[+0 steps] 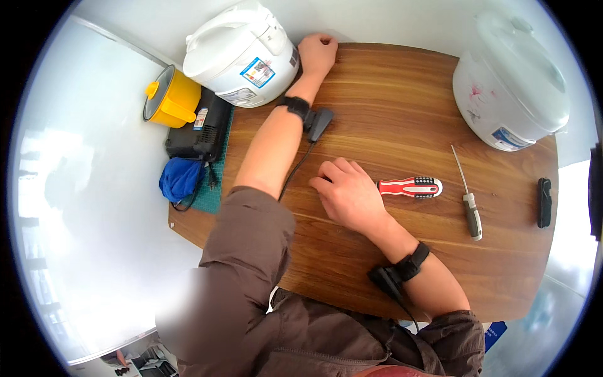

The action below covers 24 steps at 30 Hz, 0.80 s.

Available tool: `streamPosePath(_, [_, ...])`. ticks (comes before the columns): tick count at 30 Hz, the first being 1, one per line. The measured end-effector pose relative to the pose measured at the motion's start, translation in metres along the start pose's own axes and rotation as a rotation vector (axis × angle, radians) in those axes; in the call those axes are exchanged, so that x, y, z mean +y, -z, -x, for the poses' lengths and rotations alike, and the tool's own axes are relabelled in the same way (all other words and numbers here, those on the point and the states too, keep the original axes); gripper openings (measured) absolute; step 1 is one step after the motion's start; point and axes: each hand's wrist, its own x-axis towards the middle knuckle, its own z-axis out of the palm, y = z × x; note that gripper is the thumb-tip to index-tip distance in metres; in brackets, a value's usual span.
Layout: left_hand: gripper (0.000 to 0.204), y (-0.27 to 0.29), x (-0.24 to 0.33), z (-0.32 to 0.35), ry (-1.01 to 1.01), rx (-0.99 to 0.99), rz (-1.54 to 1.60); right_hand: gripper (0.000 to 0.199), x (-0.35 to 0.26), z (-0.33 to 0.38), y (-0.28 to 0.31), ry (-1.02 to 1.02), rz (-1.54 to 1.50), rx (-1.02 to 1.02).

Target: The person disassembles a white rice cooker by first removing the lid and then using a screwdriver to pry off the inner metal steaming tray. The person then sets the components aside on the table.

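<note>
My left hand [319, 55] reaches to the back edge of the wooden table, right beside the white rice cooker [242, 60]. Its fingers are curled; what they hold, if anything, is hidden. Nearer to me, my right hand [353, 196] rests on the tabletop with loosely bent fingers and the thumb a little apart; no object shows in it. Touching or just behind its knuckles lies a red, white and black screwdriver [409, 187], whose shaft is hidden by the hand. Farther right lies a grey-handled screwdriver [472, 217] with a thin bare shaft.
A second white cooker [512, 88] with a pink flower stands at the back right. At the left are a yellow pot [176, 97], a black device [201, 135], a blue cloth bundle [181, 179] and a green mat [210, 198]. A black object [544, 202] lies near the right edge.
</note>
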Motion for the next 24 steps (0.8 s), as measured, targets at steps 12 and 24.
streamPosePath(12, [0.017,0.105,0.101,0.081,-0.203,-0.329,1.081,0.013,-0.003,-0.003,0.006,-0.012,0.041,-0.035])
streamPosePath(24, [0.033,0.12,0.121,0.098,-0.428,-0.323,1.139,0.021,-0.004,-0.006,0.005,-0.026,0.009,-0.054])
